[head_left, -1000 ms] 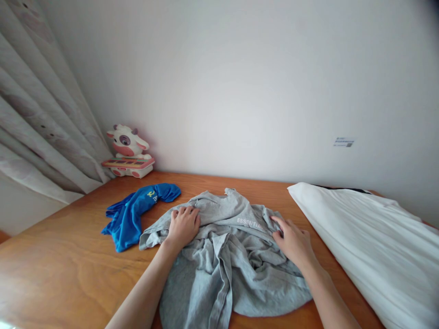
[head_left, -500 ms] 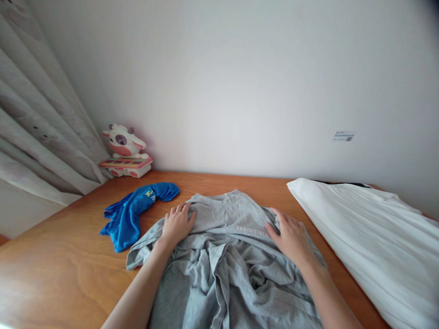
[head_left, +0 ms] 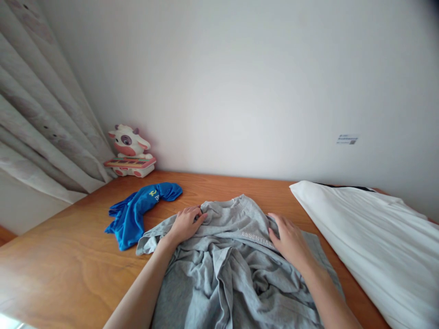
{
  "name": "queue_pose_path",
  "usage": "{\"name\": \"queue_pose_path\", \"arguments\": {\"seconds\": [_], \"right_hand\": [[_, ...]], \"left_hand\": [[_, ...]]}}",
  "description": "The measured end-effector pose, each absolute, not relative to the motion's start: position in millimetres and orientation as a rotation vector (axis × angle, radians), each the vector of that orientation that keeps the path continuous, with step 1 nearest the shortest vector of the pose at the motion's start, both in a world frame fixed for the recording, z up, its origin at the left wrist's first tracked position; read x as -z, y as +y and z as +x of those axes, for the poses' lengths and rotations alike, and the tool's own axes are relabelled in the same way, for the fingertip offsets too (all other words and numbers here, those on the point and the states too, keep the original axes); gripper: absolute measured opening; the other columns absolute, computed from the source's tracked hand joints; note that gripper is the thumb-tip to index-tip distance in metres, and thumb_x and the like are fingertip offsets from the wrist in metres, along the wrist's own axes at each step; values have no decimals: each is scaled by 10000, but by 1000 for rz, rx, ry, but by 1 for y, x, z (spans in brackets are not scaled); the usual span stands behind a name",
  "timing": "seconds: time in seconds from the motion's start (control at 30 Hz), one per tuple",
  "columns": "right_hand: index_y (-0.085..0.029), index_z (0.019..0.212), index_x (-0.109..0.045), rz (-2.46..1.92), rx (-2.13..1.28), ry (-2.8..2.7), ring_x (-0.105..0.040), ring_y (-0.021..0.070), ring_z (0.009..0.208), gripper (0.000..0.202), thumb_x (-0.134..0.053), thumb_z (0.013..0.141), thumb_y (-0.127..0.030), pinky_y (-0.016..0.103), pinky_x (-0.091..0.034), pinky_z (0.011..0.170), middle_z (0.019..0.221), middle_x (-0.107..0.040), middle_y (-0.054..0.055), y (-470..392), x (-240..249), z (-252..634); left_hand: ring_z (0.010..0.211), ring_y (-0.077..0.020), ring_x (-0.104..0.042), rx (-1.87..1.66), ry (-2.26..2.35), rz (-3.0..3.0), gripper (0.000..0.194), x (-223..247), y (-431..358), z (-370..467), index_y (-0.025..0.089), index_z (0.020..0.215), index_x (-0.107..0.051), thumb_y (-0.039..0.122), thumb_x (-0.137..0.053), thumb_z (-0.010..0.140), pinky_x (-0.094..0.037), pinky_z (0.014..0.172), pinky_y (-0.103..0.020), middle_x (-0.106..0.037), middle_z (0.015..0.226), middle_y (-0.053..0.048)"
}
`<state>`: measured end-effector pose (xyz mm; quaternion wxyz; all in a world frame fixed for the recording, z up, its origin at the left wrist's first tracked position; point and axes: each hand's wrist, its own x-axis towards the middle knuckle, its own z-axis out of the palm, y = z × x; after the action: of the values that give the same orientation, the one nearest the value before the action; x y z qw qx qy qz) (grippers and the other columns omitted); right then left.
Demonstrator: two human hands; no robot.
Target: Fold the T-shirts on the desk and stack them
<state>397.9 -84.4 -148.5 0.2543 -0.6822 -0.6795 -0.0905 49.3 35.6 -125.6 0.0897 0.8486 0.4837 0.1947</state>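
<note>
Left hand (head_left: 186, 224): palm down on the grey shirt (head_left: 236, 260) at its left shoulder, fingers bent, thumb apart; cannot tell whether it pinches cloth.
Right hand (head_left: 290, 235): over the right shoulder, thumb and forefinger spread with a gap between.
Collar edge: faces the wall (head_left: 222, 91), a strip of table (head_left: 65, 265) showing between.
Left sleeve: just beside the blue garment (head_left: 137, 217); a wide stretch of wood lies nearer the viewer.
Right side: only a narrow strip of wood separates shirt from white cloth (head_left: 366, 242).
Back left corner: cow toy (head_left: 131, 151), well apart from both hands.
Grey shirt: mid-table, neckline fairly spread, body bunched and creased, one raised fold down the middle, pale "ESSENTIAL" lettering running toward the right hand.
</note>
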Motion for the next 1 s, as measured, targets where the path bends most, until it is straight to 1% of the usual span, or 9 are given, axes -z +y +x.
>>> {"name": "queue_pose_path", "arguments": {"seconds": [0.17,0.33,0.4,0.5,0.57,0.63,0.77,0.87,1.0], "right_hand": [[-151,1352,-554,-2087,99,-1789,-668,289,1068,537,-538,816,-128,377,-443,850,1108,-726,126,-84,151,392],[-241,880,-689,-2173,-75,-1791,-675,263,934,182,-509,861,-224,334,-381,738,948,-734,66,-89,128,389],[-246,666,-614,-2129,-181,-1723,-671,238,814,334,-443,936,-341,328,-369,697,803,-714,53,-90,123,389],[-257,518,-478,-2044,-225,-1601,-663,244,725,515,-388,958,-508,341,-394,689,671,-675,67,-87,124,388],[-265,527,-474,-1891,-221,-1606,-689,263,812,470,-436,917,-526,354,-440,759,791,-730,91,-85,128,387],[-268,554,-471,-1715,-287,-1656,-698,278,985,390,-481,877,-487,366,-462,865,1017,-763,105,-84,132,386],[-289,691,-462,-1696,-497,-1530,-700,300,1064,248,-560,807,-485,393,-485,859,981,-776,73,-83,139,386],[-284,945,-538,-1739,-586,-1371,-719,285,910,341,-651,736,-529,405,-495,823,905,-776,50,-81,144,388],[-239,1192,-574,-1536,-547,-1321,-675,226,827,526,-642,691,-382,376,-489,822,872,-739,21,-80,138,392]], "left_hand": [[1005,-264,-672,-676,1452,2472,169,128,34,51,234,1044,-610,365,-555,952,-472,919,-399,-729,1048,-66],[1097,-264,-642,-878,1452,2492,622,137,29,62,179,1415,-438,82,-522,806,-438,1011,-447,-692,1147,-109],[1039,-261,-646,-873,1437,2513,629,135,25,66,184,1378,-500,67,-527,760,-448,982,-441,-684,1079,-95],[988,-263,-643,-812,1368,2507,354,126,18,68,230,1178,-645,227,-609,825,-458,926,-429,-667,1012,-65],[987,-266,-637,-802,1341,2489,192,123,16,68,241,1012,-670,376,-612,889,-453,911,-427,-670,1002,-58],[977,-265,-632,-806,1336,2489,196,123,16,67,236,919,-631,426,-585,924,-448,905,-426,-680,984,-53],[926,-248,-645,-887,1333,2437,67,130,22,66,234,933,-546,264,-580,883,-454,889,-414,-691,939,-36],[954,-226,-661,-999,1272,2349,259,130,24,65,226,1023,-523,122,-541,787,-447,921,-406,-697,993,-38],[937,-205,-638,-1025,1170,2383,594,120,19,63,215,1242,-500,58,-474,670,-422,946,-404,-661,966,-18]]}}
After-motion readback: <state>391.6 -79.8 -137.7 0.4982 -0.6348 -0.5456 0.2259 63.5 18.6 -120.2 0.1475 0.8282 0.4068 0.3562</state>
